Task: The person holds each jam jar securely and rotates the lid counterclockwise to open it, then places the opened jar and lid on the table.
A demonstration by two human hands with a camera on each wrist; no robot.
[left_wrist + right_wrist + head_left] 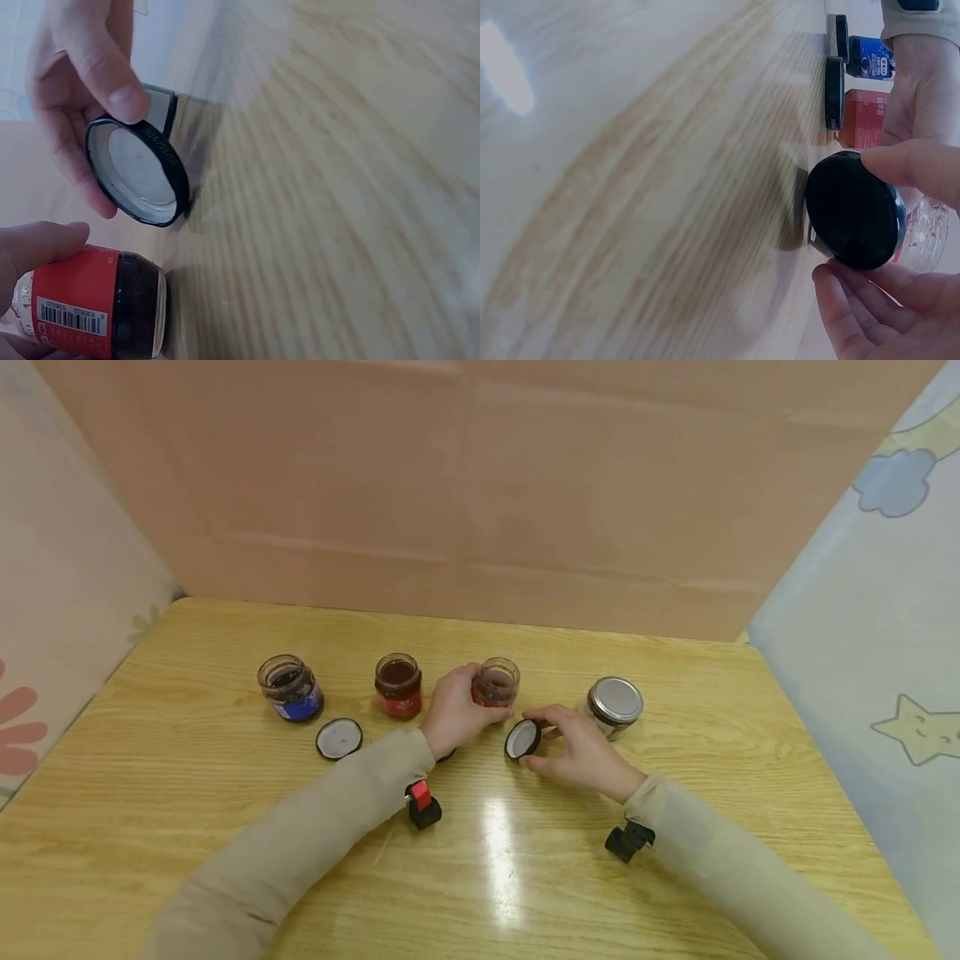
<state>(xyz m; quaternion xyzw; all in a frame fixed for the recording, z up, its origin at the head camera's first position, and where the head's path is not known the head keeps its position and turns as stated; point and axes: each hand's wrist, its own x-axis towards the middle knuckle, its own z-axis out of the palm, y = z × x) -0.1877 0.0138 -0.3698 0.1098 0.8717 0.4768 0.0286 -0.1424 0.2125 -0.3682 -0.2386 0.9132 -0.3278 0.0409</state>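
My left hand (457,710) grips a lidless glass jar (497,683) with a red label, which stands upright on the table. In the left wrist view the red label (75,300) with its barcode shows beside the thumb. Just right of that jar, my right hand (581,750) pinches a black jar lid (522,739) between thumb and fingers. The lid is tilted, its pale inner side (139,165) facing left and its black top (855,210) towards the right wrist camera. Its lower edge is close to the tabletop.
Left of the hands stand another open red-labelled jar (398,687) and an open blue-labelled jar (292,689). A lid (339,739) lies inner side up before them; another lid (447,755) is mostly hidden by the left wrist. A closed jar (615,703) with a silver lid stands behind the right hand.
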